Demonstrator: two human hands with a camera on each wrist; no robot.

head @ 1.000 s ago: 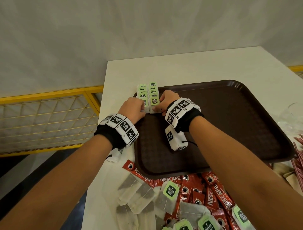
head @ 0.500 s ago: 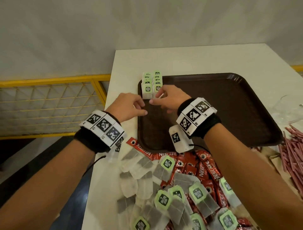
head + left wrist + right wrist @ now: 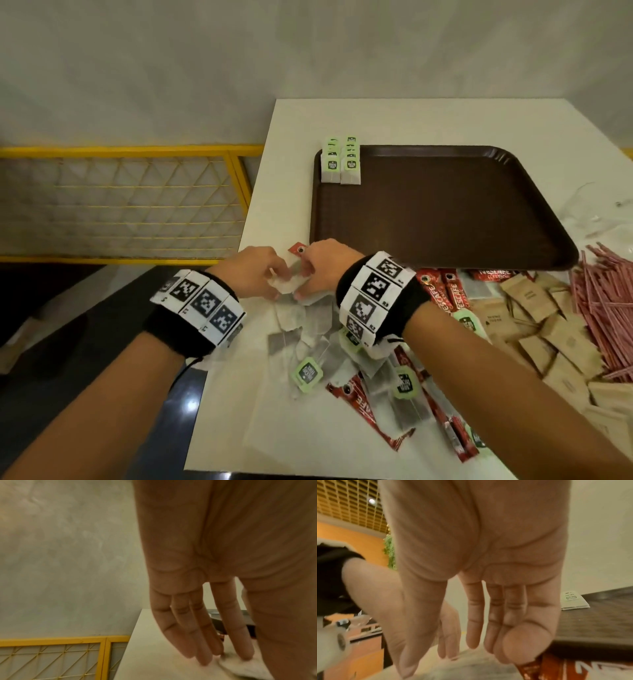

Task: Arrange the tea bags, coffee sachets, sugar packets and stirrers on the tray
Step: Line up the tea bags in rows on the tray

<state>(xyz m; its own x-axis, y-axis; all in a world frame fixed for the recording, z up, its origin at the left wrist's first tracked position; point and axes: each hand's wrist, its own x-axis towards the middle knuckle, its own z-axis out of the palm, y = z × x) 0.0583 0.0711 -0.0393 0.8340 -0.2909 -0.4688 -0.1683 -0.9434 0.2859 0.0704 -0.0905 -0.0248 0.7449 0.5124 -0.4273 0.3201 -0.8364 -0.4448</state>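
A brown tray (image 3: 445, 212) lies on the white table (image 3: 394, 120). Two short rows of green-tagged tea bags (image 3: 340, 166) fill its far left corner, also seen as tea bags (image 3: 573, 600) past my right hand. Both hands meet over a loose white tea bag (image 3: 286, 286) just off the tray's near left corner. My left hand (image 3: 274, 277) pinches its edge between index finger and thumb, the tea bag (image 3: 235, 666) blurred under them. My right hand (image 3: 303, 281) reaches down with straight fingers, its thumb touching the tea bag (image 3: 471, 665).
A heap of loose tea bags (image 3: 308, 346) and red coffee sachets (image 3: 448, 291) lies near me. Brown sugar packets (image 3: 534, 318) and pink stirrers (image 3: 606, 291) lie to the right, a clear glass (image 3: 599, 212) beyond. A yellow railing (image 3: 120, 205) stands off the table's left edge.
Both hands have left the tea bag rows on the tray and drawn back toward me, down to the loose heap, where they now meet on one tea bag.
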